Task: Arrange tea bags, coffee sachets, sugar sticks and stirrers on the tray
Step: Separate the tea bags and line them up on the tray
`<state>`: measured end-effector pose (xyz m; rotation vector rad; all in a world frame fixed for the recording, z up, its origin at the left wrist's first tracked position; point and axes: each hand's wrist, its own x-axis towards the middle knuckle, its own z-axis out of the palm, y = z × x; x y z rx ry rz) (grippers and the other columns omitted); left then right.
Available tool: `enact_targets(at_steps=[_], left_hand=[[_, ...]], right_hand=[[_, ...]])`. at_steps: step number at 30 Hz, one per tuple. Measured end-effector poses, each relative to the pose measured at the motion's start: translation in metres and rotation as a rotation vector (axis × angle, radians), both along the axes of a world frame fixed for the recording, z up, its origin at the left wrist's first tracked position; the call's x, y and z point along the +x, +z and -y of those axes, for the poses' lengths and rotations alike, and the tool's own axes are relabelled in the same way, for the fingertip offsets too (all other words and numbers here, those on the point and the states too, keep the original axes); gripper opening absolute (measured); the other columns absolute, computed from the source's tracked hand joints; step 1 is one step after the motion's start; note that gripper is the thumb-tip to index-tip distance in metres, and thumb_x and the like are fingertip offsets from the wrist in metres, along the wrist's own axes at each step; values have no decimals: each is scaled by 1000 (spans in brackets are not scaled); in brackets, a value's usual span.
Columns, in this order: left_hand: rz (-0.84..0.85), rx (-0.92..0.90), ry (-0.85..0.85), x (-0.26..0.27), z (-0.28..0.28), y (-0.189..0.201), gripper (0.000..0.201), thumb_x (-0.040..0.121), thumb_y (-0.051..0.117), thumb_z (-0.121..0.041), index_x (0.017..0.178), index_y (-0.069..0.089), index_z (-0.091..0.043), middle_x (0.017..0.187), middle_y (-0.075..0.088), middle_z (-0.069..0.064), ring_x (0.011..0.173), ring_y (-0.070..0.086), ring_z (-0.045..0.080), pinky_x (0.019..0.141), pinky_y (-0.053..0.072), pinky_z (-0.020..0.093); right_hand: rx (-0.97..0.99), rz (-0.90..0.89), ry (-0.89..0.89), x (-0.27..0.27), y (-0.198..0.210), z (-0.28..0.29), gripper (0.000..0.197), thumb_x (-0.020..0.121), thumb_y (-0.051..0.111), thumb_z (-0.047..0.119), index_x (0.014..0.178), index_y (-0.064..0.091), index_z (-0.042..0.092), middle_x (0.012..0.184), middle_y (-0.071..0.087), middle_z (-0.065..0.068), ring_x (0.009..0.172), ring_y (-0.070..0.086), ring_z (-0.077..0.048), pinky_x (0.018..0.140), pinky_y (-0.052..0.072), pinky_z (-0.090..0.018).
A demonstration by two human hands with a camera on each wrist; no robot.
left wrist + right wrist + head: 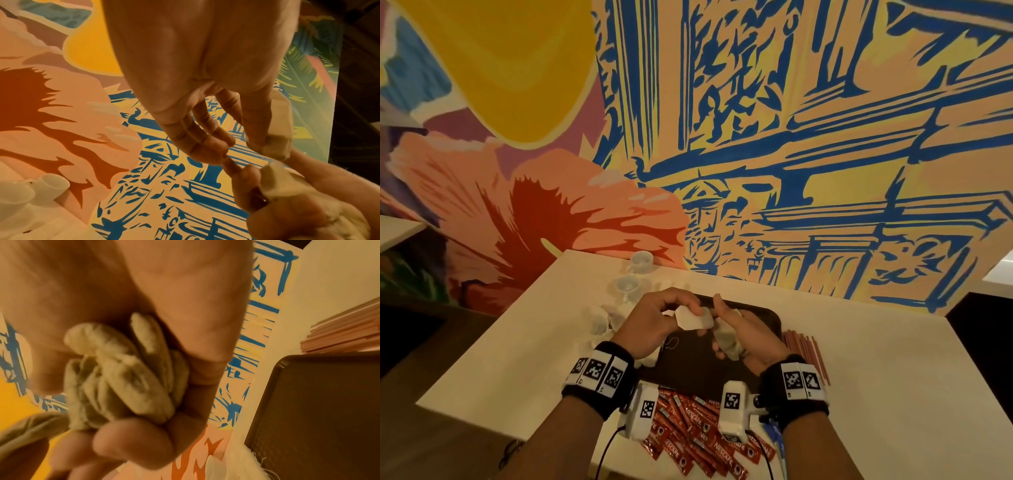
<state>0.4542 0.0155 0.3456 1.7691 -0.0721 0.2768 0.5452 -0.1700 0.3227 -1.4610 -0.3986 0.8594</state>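
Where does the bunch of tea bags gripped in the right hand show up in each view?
Head: bunch of pale tea bags in the right hand, centre, above the dark tray.
Left wrist: lower right.
Right wrist: centre, filling the palm.
Shared landmark: blue-and-orange wall mural.

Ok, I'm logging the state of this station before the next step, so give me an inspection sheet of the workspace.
Surface: white table, dark tray on it.
Job's things: tea bags bunched in right hand; one tea bag pinched by left hand; coffee sachets at near edge; stirrers right of tray.
Clutter: two cups at back left.
Cables: black lead from wrist camera.
Surroundings: painted wall.
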Motion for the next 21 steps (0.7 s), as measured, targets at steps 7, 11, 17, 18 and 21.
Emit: enact_targets(at_steps=[7, 11, 17, 18, 21], left_hand=[[-83, -3, 36, -1, -14, -5, 26, 84, 72, 5, 102, 73, -14, 108, 72, 1, 93, 66, 20, 79, 54, 30], [-198, -131, 80, -4, -26, -7, 43, 89, 66, 5, 126, 64, -19, 113, 71, 5, 90, 67, 26, 74, 58, 33], [-264, -225, 29, -3, -43, -4, 26, 93, 69, -13, 119, 69, -11, 102, 70, 15, 87, 67, 20, 77, 56, 32], [-255, -170, 36, -1, -44, -3, 18, 94, 67, -14, 112, 72, -11, 98, 71, 14, 84, 66, 18, 75, 56, 30], [-234, -28, 18, 6, -53, -1, 14, 96, 65, -12, 86, 72, -19, 75, 69, -2, 69, 62, 11, 66, 53, 26]], right_hand=[[163, -100, -72, 2, -5, -12, 35, 85, 75, 27, 109, 72, 1, 89, 67, -17, 61, 55, -17, 51, 46, -27], [185, -85, -148, 9, -10, -20, 31, 81, 80, 27, 104, 73, 7, 92, 66, -20, 63, 56, -18, 55, 46, -30], [135, 22, -126, 10, -14, -41, 31, 78, 82, 25, 101, 71, 7, 82, 69, -8, 64, 59, -18, 56, 49, -30], [124, 35, -101, 9, -13, -45, 33, 79, 82, 24, 103, 70, 5, 83, 70, -7, 65, 59, -18, 57, 50, -31], [59, 80, -43, 11, -12, -56, 36, 80, 83, 28, 108, 71, 8, 86, 71, -10, 67, 61, -20, 59, 50, -32]])
